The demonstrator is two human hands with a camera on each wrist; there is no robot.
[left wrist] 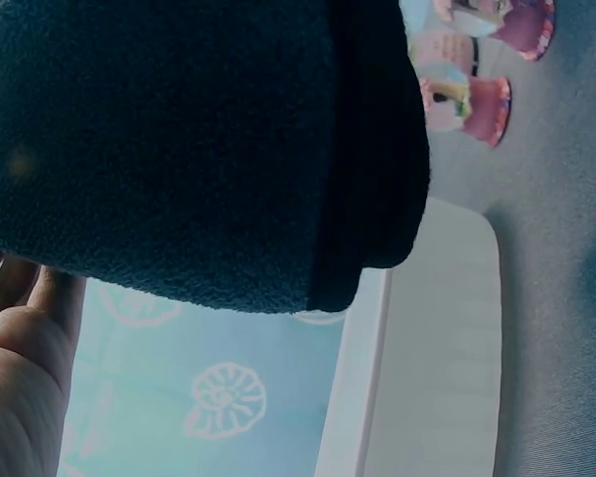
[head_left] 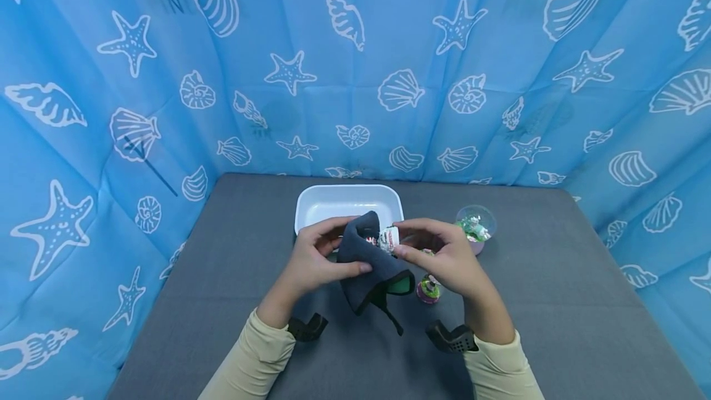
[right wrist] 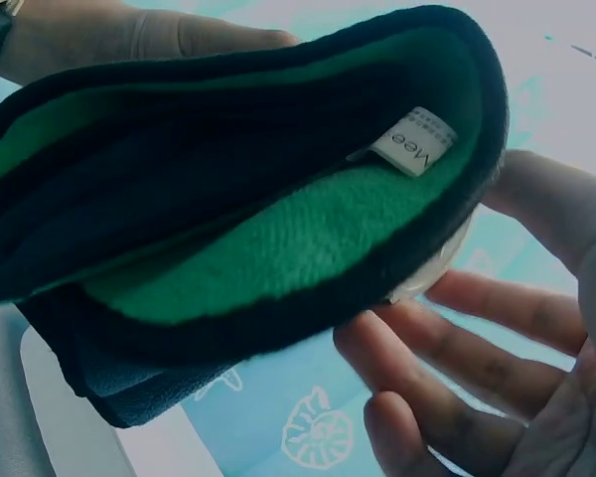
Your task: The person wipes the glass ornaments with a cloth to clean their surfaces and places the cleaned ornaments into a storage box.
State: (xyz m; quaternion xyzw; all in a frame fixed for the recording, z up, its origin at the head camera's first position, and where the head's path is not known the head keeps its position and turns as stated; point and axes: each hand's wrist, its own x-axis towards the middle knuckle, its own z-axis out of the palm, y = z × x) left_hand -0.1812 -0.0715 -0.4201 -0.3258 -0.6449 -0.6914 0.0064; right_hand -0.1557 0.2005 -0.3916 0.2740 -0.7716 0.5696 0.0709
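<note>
A folded dark grey cloth (head_left: 361,264) with black edging and a green inner side is gripped by my left hand (head_left: 311,258), thumb on its near face. Between the thumb and fingers of my right hand (head_left: 444,255) is a small snow globe (head_left: 390,238), its white base marked with red lettering. The globe's other end lies in the fold of the cloth. In the right wrist view the cloth's green lining (right wrist: 278,258) and white label (right wrist: 417,141) face the camera, hiding most of the globe.
Behind the hands stands a white tray (head_left: 322,199). A larger snow globe (head_left: 476,227) with a pink base is to the right, and a smaller snow globe (head_left: 429,290) stands close below my right hand. A blue shell-patterned curtain (head_left: 355,79) surrounds the grey table (head_left: 555,301).
</note>
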